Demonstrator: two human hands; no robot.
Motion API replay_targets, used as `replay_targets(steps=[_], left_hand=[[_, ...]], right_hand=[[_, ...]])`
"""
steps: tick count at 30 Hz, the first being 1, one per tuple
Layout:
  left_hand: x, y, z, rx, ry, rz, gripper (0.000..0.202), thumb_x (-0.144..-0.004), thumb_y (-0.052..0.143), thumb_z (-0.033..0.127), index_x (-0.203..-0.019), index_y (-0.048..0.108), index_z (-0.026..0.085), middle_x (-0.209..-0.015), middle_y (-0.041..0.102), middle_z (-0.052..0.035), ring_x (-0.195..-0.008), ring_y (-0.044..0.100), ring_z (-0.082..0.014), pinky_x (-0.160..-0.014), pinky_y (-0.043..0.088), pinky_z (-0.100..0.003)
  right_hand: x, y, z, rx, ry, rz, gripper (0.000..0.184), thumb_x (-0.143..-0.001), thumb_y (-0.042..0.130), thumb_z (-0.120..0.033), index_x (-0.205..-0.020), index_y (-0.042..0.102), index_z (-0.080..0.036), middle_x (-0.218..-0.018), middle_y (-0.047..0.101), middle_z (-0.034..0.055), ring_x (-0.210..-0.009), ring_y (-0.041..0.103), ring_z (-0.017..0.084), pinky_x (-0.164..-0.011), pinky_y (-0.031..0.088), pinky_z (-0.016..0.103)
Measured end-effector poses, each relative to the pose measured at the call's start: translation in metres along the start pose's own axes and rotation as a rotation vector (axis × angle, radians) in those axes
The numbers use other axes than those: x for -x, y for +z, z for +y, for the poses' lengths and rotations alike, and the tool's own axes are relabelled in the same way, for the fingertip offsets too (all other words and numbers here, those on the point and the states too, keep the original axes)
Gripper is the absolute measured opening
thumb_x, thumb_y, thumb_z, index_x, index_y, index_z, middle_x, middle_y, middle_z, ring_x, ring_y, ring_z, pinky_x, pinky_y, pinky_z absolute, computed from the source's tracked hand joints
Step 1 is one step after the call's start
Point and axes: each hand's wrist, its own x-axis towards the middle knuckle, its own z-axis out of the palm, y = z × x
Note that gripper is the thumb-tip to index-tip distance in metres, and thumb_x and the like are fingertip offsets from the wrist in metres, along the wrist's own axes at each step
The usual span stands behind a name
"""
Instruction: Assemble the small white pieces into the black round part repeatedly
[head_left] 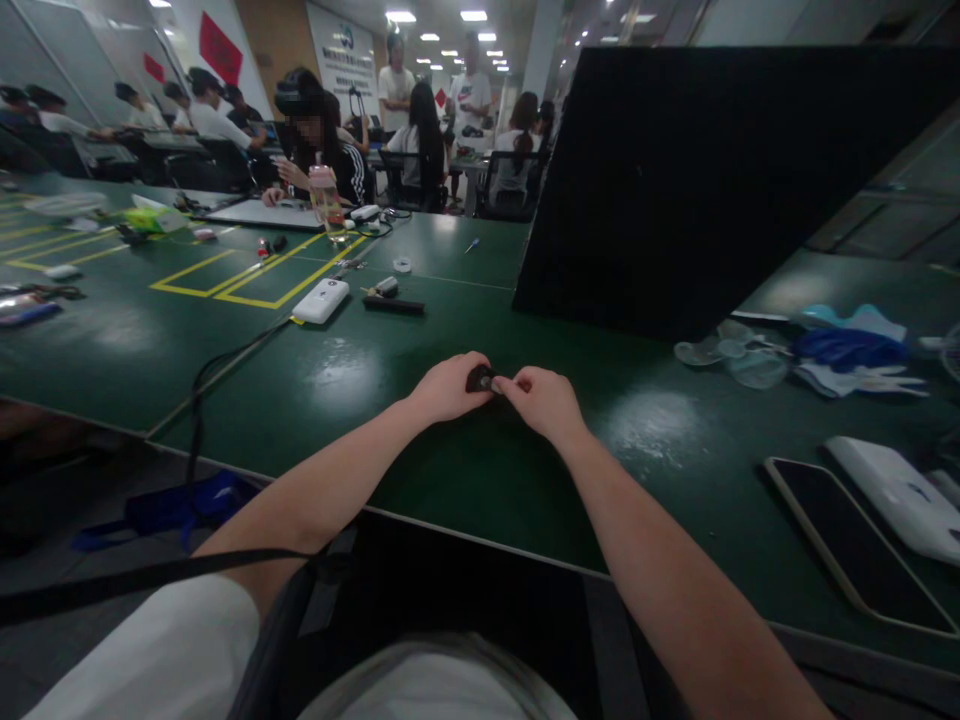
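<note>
My left hand (450, 387) is closed around a small black object (477, 379) just above the green table. From the other side my right hand (546, 402) pinches a small pale or metallic part at the black object's end. Both hands meet in front of me, and their fingertips nearly touch. The object is too small and too covered by fingers to name. Beyond my left hand lie a black bar (394, 305) and a small grey cylindrical piece (385, 287).
A large black panel (675, 190) stands upright at the right. A white power bank (322, 300) lies left, by a cable. At right are a smartphone (855, 540), another white device (900, 495) and gloves (855, 350). A person sits across the table behind a bottle (327, 200).
</note>
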Motion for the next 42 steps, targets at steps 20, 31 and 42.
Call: replay_targets(steps=[20, 31, 42], left_hand=[[0.0022, -0.0006, 0.0024, 0.001, -0.034, -0.050, 0.045, -0.083, 0.071, 0.042, -0.121, 0.053, 0.024, -0.109, 0.071, -0.0082, -0.097, 0.069, -0.0275, -0.083, 0.056, -0.042], [0.0022, -0.0007, 0.0031, -0.026, -0.032, -0.045, 0.045, -0.085, 0.068, 0.039, -0.125, 0.053, 0.024, -0.111, 0.071, -0.0092, -0.098, 0.070, -0.0282, -0.083, 0.056, -0.042], [0.0025, -0.0023, 0.0035, -0.029, -0.012, -0.048, 0.045, -0.086, 0.067, 0.042, -0.125, 0.053, 0.024, -0.114, 0.071, -0.0090, -0.101, 0.069, -0.0284, -0.085, 0.056, -0.043]], right_hand=[[0.0019, -0.0056, -0.0017, -0.086, -0.099, 0.021, 0.025, -0.088, 0.067, -0.043, -0.102, 0.072, -0.023, -0.100, 0.070, 0.0050, -0.083, 0.063, 0.020, -0.070, 0.051, 0.034], [0.0017, -0.0023, 0.0004, -0.051, -0.184, 0.004, 0.025, -0.092, 0.062, -0.040, -0.106, 0.073, -0.022, -0.103, 0.067, 0.0061, -0.082, 0.062, 0.018, -0.072, 0.051, 0.034], [0.0030, -0.0017, -0.0031, -0.094, -0.045, 0.013, 0.023, -0.089, 0.066, -0.043, -0.100, 0.073, -0.023, -0.093, 0.072, 0.0045, -0.079, 0.064, 0.021, -0.067, 0.052, 0.035]])
